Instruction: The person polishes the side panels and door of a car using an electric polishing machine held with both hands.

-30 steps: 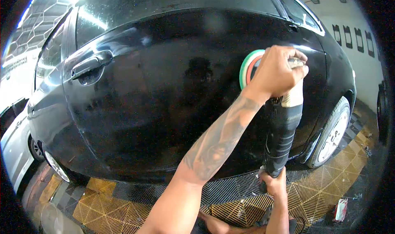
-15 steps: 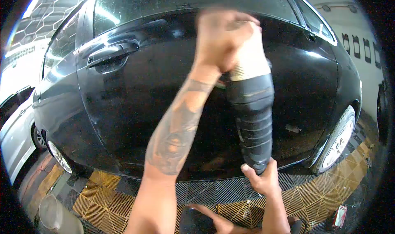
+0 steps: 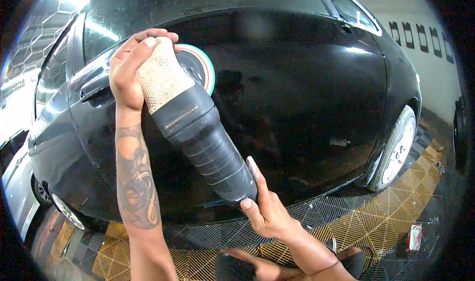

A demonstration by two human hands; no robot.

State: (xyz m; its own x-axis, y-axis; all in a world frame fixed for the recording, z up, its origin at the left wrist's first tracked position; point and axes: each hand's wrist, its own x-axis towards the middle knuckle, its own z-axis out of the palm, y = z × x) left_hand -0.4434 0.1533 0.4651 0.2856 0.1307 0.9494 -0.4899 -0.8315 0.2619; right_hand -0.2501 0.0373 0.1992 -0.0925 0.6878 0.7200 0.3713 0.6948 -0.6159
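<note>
A car polisher [image 3: 208,147] with a black taped body and a pale textured head cover is held at a slant in front of a black car door [image 3: 297,93]. Its round pad [image 3: 211,73], with a green edge, faces the door; whether it touches the paint I cannot tell. My left hand [image 3: 131,68], on a tattooed forearm, wraps over the polisher's pale head. Around the lower end of the body, my right hand [image 3: 267,211] is closed, thumb and fingers on either side. The door handle [image 3: 96,88] is partly hidden behind my left hand.
A wheel [image 3: 396,152] of the black car stands at the right. The floor has black and yellow grid tiles [image 3: 341,221]. A small red and white item [image 3: 414,237] lies at lower right. Part of a white car [image 3: 17,182] shows at left.
My left hand and the polisher's head have swung left and slightly down, toward the door handle. My right hand has moved left with the lower end, and the pad's edge now shows.
</note>
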